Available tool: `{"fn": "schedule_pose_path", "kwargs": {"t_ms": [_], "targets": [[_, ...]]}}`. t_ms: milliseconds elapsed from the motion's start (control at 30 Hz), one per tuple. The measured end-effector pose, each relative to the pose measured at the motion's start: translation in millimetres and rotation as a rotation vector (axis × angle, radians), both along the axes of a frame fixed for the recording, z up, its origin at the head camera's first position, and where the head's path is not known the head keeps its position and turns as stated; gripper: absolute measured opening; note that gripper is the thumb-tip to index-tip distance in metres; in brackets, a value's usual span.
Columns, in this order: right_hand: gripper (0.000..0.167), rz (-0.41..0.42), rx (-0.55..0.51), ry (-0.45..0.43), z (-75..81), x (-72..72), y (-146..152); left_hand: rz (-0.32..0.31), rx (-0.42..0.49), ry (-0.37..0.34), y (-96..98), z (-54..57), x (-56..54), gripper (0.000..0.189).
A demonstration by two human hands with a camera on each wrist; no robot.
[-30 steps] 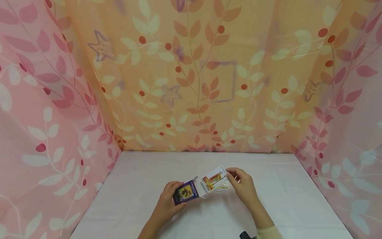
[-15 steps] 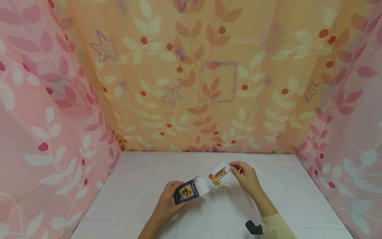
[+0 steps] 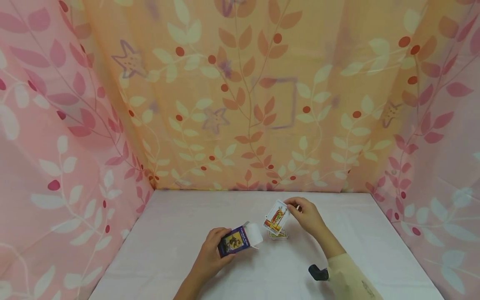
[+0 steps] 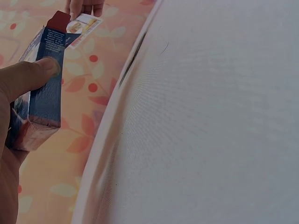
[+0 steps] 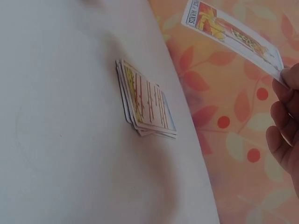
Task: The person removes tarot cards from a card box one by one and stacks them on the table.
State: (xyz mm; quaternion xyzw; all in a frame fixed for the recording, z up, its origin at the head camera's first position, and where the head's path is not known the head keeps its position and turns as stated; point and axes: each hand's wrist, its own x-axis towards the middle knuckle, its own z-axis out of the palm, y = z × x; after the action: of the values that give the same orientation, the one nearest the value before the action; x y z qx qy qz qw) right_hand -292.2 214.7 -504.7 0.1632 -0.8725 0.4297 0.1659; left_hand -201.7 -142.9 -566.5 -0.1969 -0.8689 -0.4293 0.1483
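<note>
My left hand (image 3: 213,256) grips a dark blue tarot card box (image 3: 233,241) by its sides, thumb along one edge. The box's white flap (image 3: 255,234) stands open toward the right. Between thumb and fingertips, my right hand (image 3: 305,214) pinches the corner of a tarot card (image 3: 276,216) showing a robed figure; "Wands" is legible on it in the right wrist view. Below that card, a small stack of tarot cards (image 5: 148,102) lies face up on the table, its edges slightly uneven. In the head view the held card overlaps part of the stack.
A white cloth covers the table (image 3: 180,216). Patterned curtains (image 3: 247,104) hang behind it and at both sides. A black device (image 3: 318,273) sits at the right wrist by the beige sleeve (image 3: 350,277).
The right hand has drawn the card away from the box's mouth, up and over the stack, turning it more upright. The left hand and box have stayed in place.
</note>
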Motion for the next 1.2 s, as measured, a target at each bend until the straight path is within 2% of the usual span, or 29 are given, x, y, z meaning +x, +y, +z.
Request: {"fn": "schedule_pose_path", "kwargs": {"t_ms": [433,633,867,1200], "targets": [[0.012,0.016,0.027,-0.142,-16.0,-24.0,1,0.000,-0.003,-0.002,-0.3,-0.7,0.5,0.079],[0.012,0.026,0.049,-0.168,-20.1,-33.2,1,0.002,-0.016,0.002,-0.9,0.1,1.2,0.080],[0.012,0.044,0.058,-0.208,-26.1,-41.3,1,-0.009,-0.022,0.039,-1.1,0.7,2.3,0.081],[0.013,0.050,0.081,-0.261,-34.7,-49.4,1,-0.006,-0.017,0.040,-0.2,1.2,1.6,0.081]]}}
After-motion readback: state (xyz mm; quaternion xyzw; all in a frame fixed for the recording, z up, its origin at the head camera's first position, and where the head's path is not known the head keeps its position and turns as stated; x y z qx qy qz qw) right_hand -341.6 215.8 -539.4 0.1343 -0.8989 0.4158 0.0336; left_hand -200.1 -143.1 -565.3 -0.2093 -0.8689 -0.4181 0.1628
